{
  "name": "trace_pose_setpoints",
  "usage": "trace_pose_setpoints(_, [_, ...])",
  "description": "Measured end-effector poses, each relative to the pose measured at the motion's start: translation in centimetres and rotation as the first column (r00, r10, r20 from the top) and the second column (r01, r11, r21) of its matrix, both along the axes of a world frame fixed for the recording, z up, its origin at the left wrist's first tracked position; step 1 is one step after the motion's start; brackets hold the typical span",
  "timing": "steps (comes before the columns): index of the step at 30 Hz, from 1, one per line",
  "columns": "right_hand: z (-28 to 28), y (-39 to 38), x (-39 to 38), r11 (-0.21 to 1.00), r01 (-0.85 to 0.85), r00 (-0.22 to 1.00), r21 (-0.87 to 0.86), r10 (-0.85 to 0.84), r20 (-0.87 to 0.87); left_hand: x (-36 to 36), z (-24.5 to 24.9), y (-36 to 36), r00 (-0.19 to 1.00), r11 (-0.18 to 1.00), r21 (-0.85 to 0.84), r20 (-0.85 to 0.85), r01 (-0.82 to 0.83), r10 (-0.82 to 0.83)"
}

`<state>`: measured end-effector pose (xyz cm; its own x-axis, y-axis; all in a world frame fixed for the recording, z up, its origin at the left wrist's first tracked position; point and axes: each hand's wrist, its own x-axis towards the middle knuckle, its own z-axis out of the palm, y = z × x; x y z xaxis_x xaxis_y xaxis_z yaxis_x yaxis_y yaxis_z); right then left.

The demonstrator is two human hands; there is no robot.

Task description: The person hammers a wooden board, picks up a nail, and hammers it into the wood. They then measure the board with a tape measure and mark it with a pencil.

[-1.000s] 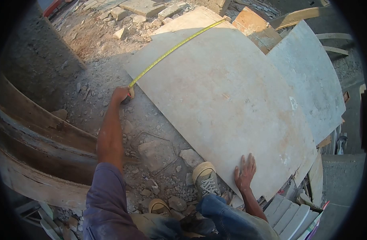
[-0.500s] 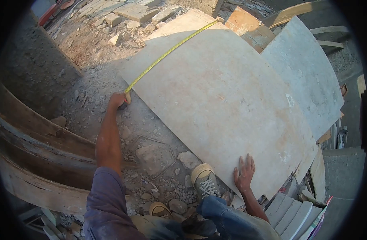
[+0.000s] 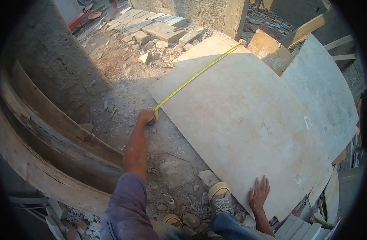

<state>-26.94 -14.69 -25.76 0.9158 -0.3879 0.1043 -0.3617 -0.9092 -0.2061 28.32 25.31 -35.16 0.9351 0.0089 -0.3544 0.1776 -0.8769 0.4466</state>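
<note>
My left hand (image 3: 146, 117) is closed around the case of a tape measure (image 3: 152, 120), just off the left edge of a large pale board (image 3: 239, 120). From it the yellow tape blade (image 3: 197, 75) runs straight across the board to the far edge, by a small block (image 3: 242, 42). Near the board's close corner, my right hand (image 3: 259, 195) lies flat on the surface with fingers spread, holding nothing. One of my shoes (image 3: 220, 199) stands beside the board's near edge.
A second pale board (image 3: 321, 96) lies at the right, by an orange-brown panel (image 3: 270, 51). Curved wooden planks (image 3: 59, 160) stand at the left. Stone slabs (image 3: 163, 31) and rubble lie ahead near a rough pillar (image 3: 55, 60). Stacked slabs (image 3: 297, 230) sit lower right.
The view has shifted, so the board and both hands appear further right and lower. The tape stays stretched across the board, and the right hand stays flat on it.
</note>
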Motion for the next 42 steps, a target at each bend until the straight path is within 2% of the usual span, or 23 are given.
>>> trace_pose_setpoints(2, [-0.1,0.0,0.0,1.000,-0.001,1.000,0.015,0.001,0.019,-0.9,1.4,-0.5,1.000,1.000,0.022,0.023,0.004,-0.004])
trace_pose_setpoints(3, [0.3,0.1,-0.1,1.000,0.011,1.000,0.017,-0.011,0.005,-0.8,1.1,-0.5,0.999,0.999,0.032,0.026,0.019,-0.020])
trace_pose_setpoints(4, [0.3,0.2,0.0,0.999,0.029,0.999,0.026,-0.030,0.035,-0.3,-0.6,-0.1,0.993,0.997,0.060,0.102,0.051,-0.056])
trace_pose_setpoints(6, [0.3,0.2,0.0,0.999,0.031,0.999,0.030,-0.031,0.013,0.1,-1.6,0.4,0.995,0.997,0.000,0.063,0.072,-0.072])
trace_pose_setpoints(8, [0.4,0.2,-0.1,0.999,0.029,0.999,0.033,-0.030,0.036,-0.9,0.2,-0.3,0.994,0.995,0.041,0.054,0.089,-0.091])
trace_pose_setpoints(10, [-0.3,0.1,-0.3,1.000,0.025,0.998,0.005,-0.025,0.060,-1.2,0.3,-0.6,0.996,0.999,0.046,0.086,0.012,-0.016])
trace_pose_setpoints(14, [-0.5,-0.1,-0.5,0.999,0.027,0.998,0.018,-0.028,0.063,-1.0,-0.8,-0.4,0.995,0.999,0.032,0.103,-0.004,0.001])
trace_pose_setpoints(16, [-0.6,-0.2,-0.6,1.000,0.026,0.998,0.013,-0.027,0.062,-1.0,-0.7,-0.3,0.994,0.998,0.029,0.089,0.056,-0.059])
trace_pose_setpoints(21, [-0.4,-0.2,-0.7,1.000,0.012,0.998,-0.006,-0.012,0.061,-2.5,0.5,-0.8,0.995,0.999,0.011,0.088,-0.043,0.042])
trace_pose_setpoints(23, [0.3,0.2,-0.3,0.999,0.041,0.999,0.022,-0.042,0.022,-2.6,0.9,-1.0,0.995,0.999,-0.040,0.102,-0.001,0.005])
trace_pose_setpoints(25, [-0.4,-0.2,-0.3,1.000,0.023,0.998,0.003,-0.023,0.060,-3.0,1.8,-1.5,0.993,0.999,-0.050,0.122,0.002,0.004])
trace_pose_setpoints(30, [0.4,0.1,-0.5,0.999,0.028,0.999,0.033,-0.030,0.036,-3.0,0.0,-0.8,0.994,0.995,-0.097,0.104,-0.003,0.013])
trace_pose_setpoints(39, [-1.1,-0.5,-1.0,1.000,0.002,0.999,-0.023,-0.001,0.043,-3.0,1.2,-1.2,0.996,0.996,-0.089,0.086,-0.020,0.028])
trace_pose_setpoints(42, [-0.4,-0.5,-0.8,1.000,-0.015,1.000,-0.003,0.016,0.027,-2.8,0.4,-1.4,0.983,0.998,-0.004,0.171,-0.067,0.067])
